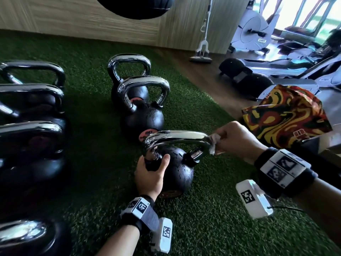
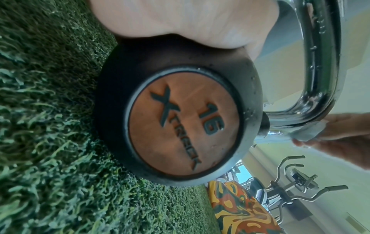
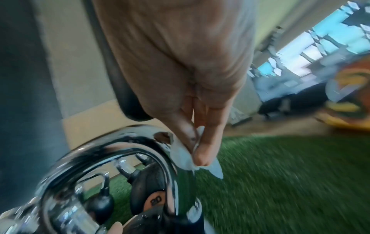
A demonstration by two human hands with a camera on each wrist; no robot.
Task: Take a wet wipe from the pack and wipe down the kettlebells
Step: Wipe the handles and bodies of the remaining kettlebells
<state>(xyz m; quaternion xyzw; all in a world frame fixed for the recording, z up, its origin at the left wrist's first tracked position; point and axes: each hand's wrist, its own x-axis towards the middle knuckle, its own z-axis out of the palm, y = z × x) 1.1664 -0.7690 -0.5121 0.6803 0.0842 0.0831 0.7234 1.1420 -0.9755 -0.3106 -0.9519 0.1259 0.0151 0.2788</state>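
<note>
1. The nearest kettlebell (image 1: pixel 175 169) stands on the green turf (image 1: pixel 212 228) at about 6 o'clock of the row, its black ball beaded with droplets.
2. The left hand (image 1: pixel 150 174) curls its fingers around the ball just below the handle's 9 o'clock leg, likely to stop the weight rocking while it is rubbed.
3. The right hand (image 1: pixel 238 139) pinches a crumpled white wipe (image 1: pixel 214 143) between thumb and fingers (image 3: pixel 206 142), pressed to the chrome handle (image 1: pixel 177 137) at its 3 o'clock bend, so the cloth follows the curve.
4. Two more kettlebells (image 1: pixel 142 115) wait toward 12 o'clock; others line the 9 o'clock side.
5. The wipe pack is not seen in any view.
</note>
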